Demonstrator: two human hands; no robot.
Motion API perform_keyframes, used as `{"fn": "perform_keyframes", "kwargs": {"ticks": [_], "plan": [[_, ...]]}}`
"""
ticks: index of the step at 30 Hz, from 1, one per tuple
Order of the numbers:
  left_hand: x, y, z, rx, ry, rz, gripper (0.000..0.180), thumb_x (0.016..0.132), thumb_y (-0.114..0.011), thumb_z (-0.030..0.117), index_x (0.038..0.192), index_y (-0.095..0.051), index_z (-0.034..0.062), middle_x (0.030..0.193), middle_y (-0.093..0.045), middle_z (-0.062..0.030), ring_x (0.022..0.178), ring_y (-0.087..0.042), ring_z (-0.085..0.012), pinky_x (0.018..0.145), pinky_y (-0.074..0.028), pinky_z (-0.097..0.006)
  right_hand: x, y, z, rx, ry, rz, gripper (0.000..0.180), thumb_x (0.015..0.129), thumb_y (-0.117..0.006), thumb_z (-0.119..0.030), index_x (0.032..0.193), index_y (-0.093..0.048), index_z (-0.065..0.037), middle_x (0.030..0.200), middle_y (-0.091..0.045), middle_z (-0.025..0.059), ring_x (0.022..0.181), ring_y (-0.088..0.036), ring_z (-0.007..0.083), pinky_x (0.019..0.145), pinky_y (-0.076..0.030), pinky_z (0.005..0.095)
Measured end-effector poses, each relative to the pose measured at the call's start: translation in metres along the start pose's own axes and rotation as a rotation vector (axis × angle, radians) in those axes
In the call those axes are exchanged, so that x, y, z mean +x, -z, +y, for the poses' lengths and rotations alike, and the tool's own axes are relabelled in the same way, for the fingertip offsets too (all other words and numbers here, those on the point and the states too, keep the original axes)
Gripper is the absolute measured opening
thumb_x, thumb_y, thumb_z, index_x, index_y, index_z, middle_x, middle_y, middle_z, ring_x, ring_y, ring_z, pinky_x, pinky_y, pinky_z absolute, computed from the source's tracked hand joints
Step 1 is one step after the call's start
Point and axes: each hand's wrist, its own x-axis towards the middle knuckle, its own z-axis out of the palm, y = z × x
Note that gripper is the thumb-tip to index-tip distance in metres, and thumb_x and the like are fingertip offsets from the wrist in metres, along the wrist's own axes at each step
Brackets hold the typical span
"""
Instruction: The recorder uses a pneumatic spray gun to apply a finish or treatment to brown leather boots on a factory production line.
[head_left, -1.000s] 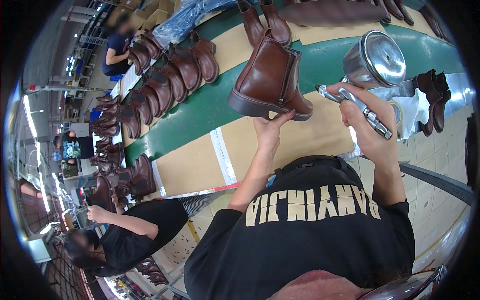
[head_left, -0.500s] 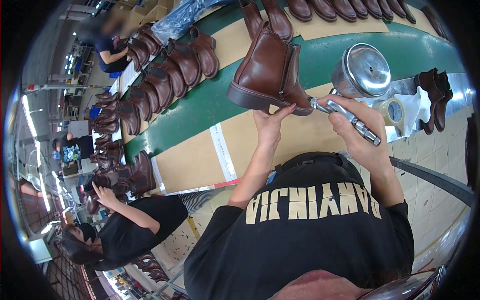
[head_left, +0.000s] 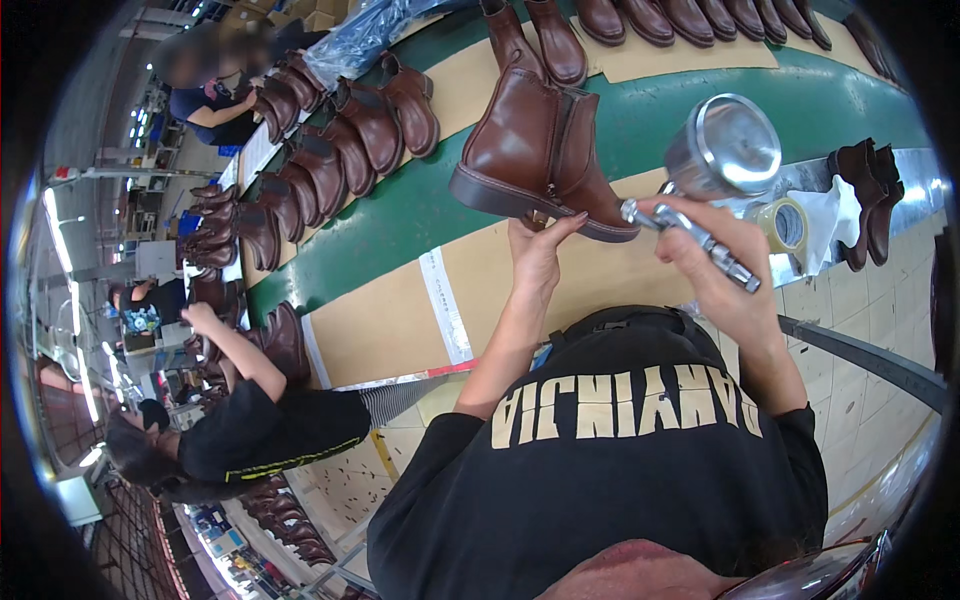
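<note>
Left hand (head_left: 538,258) holds boot (head_left: 512,140) — right hand (head_left: 722,265), spray gun (head_left: 722,150), apparently by its toe (head_left: 602,215).

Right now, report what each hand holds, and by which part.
Left hand: a brown boot, by the underside of its sole. Right hand: a metal spray gun, by its slim body.

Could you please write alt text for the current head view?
A person's left hand holds up a brown boot from below; the right hand grips a metal spray gun beside its toe. More boots line the green table, and co-workers are at the left.
</note>
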Motion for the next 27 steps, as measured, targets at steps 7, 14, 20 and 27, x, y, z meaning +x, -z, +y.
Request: {"fn": "perform_keyframes", "kwargs": {"ticks": [7,14,20,27], "plan": [[-0.007,-0.002,0.007,-0.069,0.076,-0.054,0.037,0.070,-0.065,-0.009,0.101,-0.049,0.0031,0.092,-0.062,-0.0077,0.082,-0.064,-0.0191,0.074,-0.055,-0.031,0.009,0.015,-0.012,-0.029,0.059,0.155,0.027,0.089,-0.059,-0.019,0.106,-0.064,0.001,0.077,-0.059,0.0014,0.066,-0.049,0.0046,0.058,-0.039,0.0194],[-0.007,-0.003,0.009,-0.107,0.077,-0.043,0.035,0.070,-0.066,-0.010,0.099,-0.052,0.0009,0.089,-0.062,-0.0076,0.078,-0.064,-0.0185,0.073,-0.055,-0.031,0.008,0.018,-0.012,-0.077,0.083,0.123,0.025,0.089,-0.060,-0.017,0.107,-0.063,0.001,0.081,-0.063,0.0031,0.064,-0.050,0.0052,0.058,-0.039,0.0193],[-0.004,0.000,0.007,-0.087,0.099,-0.064,0.040,0.070,-0.065,-0.010,0.104,-0.046,0.0008,0.093,-0.061,-0.0098,0.084,-0.064,-0.0209,0.077,-0.054,-0.034,0.002,0.010,-0.010,-0.066,0.084,0.072,0.024,0.086,-0.061,-0.010,0.106,-0.062,0.002,0.084,-0.066,0.0062,0.064,-0.054,0.0062,0.059,-0.042,0.0194],[-0.004,0.002,0.006,-0.079,0.103,-0.036,0.043,0.070,-0.066,-0.009,0.104,-0.042,0.0036,0.094,-0.058,-0.0086,0.084,-0.063,-0.0202,0.077,-0.054,-0.035,-0.003,0.004,-0.012,-0.065,0.005,-0.004,0.022,0.085,-0.061,-0.010,0.105,-0.064,0.001,0.083,-0.066,0.0065,0.064,-0.055,0.0064,0.060,-0.042,0.0197]]}}
